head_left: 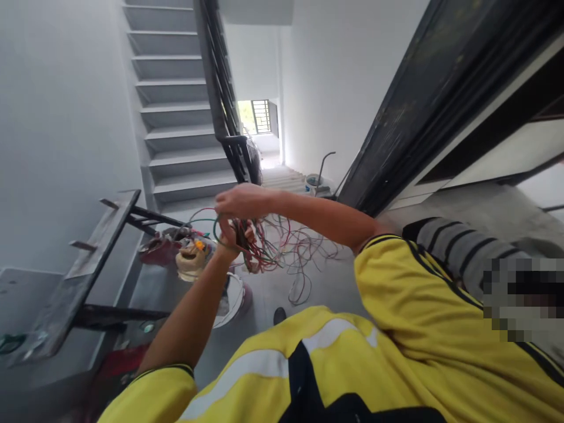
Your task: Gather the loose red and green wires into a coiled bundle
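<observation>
A bundle of electrical wires (255,252), mostly red and dark with some green, is gripped in my left hand (229,235). My right hand (242,201) is above it with the fingers pinched together at a green and red strand that loops out to the left. The right fingertips are partly hidden by the hand itself. From the bundle, loose wires (304,252) trail in tangled loops across the grey floor to the right.
Below my left forearm stands a white bucket (235,299). Bags (194,258) with tools lie left of it, near a dark wooden bench (88,270). Stairs (176,106) rise ahead beside a black railing (215,82). Another person in a striped sleeve (458,247) is at right.
</observation>
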Action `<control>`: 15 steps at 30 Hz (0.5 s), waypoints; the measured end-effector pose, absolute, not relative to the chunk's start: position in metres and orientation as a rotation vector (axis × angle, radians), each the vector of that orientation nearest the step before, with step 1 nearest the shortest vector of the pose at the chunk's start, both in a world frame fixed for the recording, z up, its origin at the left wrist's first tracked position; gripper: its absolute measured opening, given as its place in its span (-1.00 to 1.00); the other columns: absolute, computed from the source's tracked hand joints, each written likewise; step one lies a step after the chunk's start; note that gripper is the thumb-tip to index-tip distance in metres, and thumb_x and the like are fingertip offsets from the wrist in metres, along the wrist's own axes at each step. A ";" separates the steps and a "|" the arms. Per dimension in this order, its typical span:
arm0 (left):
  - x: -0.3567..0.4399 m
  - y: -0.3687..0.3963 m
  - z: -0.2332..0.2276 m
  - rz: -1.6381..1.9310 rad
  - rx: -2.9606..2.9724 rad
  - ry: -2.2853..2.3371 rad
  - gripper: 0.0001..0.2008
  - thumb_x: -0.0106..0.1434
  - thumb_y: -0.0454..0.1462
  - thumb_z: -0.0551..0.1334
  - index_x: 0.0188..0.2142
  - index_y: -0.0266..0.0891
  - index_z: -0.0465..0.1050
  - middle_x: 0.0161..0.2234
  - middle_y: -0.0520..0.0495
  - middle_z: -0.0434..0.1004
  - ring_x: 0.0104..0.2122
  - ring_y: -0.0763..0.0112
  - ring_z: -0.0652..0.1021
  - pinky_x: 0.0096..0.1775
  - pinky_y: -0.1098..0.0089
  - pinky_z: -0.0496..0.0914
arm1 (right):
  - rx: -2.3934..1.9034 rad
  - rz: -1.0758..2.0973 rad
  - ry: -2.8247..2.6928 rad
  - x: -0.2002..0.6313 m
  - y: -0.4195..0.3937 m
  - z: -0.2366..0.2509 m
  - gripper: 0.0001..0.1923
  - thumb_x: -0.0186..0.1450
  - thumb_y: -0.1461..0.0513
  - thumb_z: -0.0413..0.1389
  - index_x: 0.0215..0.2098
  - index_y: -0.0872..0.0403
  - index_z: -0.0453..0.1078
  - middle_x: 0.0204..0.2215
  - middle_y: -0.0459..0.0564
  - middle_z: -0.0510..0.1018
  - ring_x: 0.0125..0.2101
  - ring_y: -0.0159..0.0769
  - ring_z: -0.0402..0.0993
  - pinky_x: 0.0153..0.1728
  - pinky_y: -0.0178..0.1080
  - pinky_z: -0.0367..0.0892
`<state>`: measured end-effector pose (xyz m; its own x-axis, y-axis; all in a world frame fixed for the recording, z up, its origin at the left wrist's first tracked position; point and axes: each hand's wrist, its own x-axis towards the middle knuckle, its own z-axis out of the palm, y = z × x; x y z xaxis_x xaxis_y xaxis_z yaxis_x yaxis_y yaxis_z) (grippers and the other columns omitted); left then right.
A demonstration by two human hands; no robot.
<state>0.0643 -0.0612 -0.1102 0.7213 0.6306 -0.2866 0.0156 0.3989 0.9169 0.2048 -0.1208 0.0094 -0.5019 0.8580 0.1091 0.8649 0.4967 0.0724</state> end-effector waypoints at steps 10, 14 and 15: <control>0.067 -0.067 -0.089 0.096 1.069 0.412 -0.53 -0.08 -0.11 0.60 -0.46 -0.32 0.39 -0.72 0.21 0.05 -0.70 0.64 0.18 -0.60 0.57 0.29 | -1.666 0.738 -1.858 0.294 -0.061 -0.070 -0.77 0.25 0.16 0.30 -0.25 0.18 0.50 -0.49 -0.21 0.44 -0.44 -0.51 0.19 -0.38 -0.40 0.11; 0.049 -0.051 -0.048 0.009 1.156 0.351 -0.61 0.08 -0.09 0.51 -0.42 -0.29 0.41 -0.72 0.22 0.00 -0.74 0.64 0.14 -0.63 0.54 0.31 | -1.640 0.978 -1.432 0.306 -0.087 -0.140 -0.84 0.24 0.39 0.17 -0.20 0.28 0.49 -0.54 -0.30 0.39 -0.47 -0.61 0.20 -0.39 -0.47 0.09; 0.043 -0.046 -0.033 0.032 1.181 0.334 -0.64 0.10 -0.10 0.50 -0.40 -0.29 0.42 -0.72 0.23 -0.02 -0.75 0.66 0.10 -0.65 0.55 0.29 | -1.668 0.970 -1.376 0.305 -0.097 -0.162 -0.87 0.24 0.39 0.16 -0.23 0.29 0.48 -0.58 -0.31 0.36 -0.50 -0.61 0.17 -0.40 -0.47 0.08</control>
